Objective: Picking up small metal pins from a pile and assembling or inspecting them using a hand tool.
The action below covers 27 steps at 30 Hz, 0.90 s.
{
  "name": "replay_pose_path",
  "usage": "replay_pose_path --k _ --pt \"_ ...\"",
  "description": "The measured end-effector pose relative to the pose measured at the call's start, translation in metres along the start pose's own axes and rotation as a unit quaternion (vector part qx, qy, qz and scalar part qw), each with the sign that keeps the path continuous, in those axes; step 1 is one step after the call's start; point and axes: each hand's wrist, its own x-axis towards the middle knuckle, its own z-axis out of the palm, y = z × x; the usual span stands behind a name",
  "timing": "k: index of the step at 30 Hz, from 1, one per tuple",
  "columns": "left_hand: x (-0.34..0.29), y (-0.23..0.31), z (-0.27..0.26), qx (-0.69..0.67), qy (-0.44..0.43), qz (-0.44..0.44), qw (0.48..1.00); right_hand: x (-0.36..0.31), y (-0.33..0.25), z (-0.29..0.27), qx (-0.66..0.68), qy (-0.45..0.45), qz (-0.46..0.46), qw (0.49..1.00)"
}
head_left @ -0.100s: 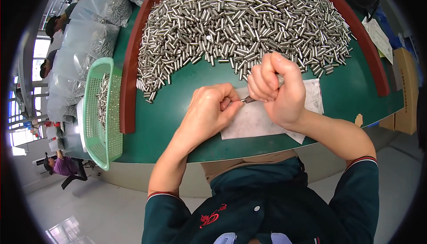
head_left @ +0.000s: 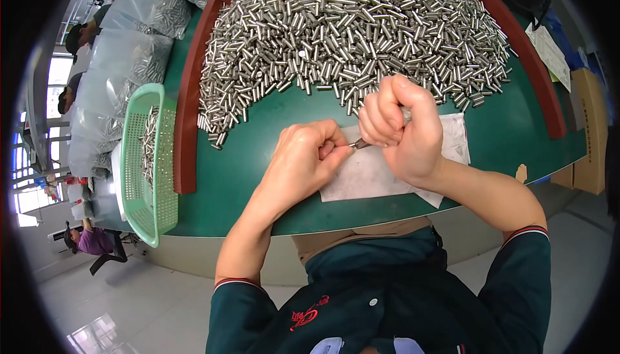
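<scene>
Between the thumb and forefinger of my left hand (head_left: pixel 302 160) is a small shiny metal pin (head_left: pixel 352 147), mostly covered by the fingertips. My right hand (head_left: pixel 408 136) is closed in a fist around a slim tool (head_left: pixel 361 142). Only the tool's dark metal tip shows, meeting the pin's end; the rest is hidden in the fist. A white, stained cloth (head_left: pixel 371 176) lies flat under both hands. Just beyond them spreads a large heap of short metal pins (head_left: pixel 349 31) on the green tabletop (head_left: pixel 258 134).
Dark red rails (head_left: pixel 187 121) border the heap on both sides. At left stands a light green plastic basket (head_left: pixel 155 215) with some pins inside. Clear bags of pins (head_left: pixel 139 57) line the far left. A cardboard box (head_left: pixel 591 134) is at right; a person in purple (head_left: pixel 93 241) sits at lower left.
</scene>
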Motion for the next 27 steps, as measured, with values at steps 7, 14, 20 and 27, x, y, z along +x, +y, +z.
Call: replay_pose_path --k 7,14,20,27 --pt "0.000 0.003 0.001 -0.012 -0.004 -0.034 0.999 -0.001 0.005 0.002 -0.019 -0.005 -0.025 0.999" --pt "0.003 0.006 0.000 -0.001 -0.010 -0.026 1.000 -0.004 0.007 0.008 -0.074 -0.003 -0.062 0.995" --pt "0.005 0.006 -0.003 0.001 -0.009 -0.029 1.000 0.001 0.005 0.008 -0.065 -0.002 -0.052 0.997" --pt "0.003 -0.011 -0.014 -0.288 -0.020 -0.059 0.956 -0.001 0.001 -0.003 0.008 -0.010 -0.007 1.000"
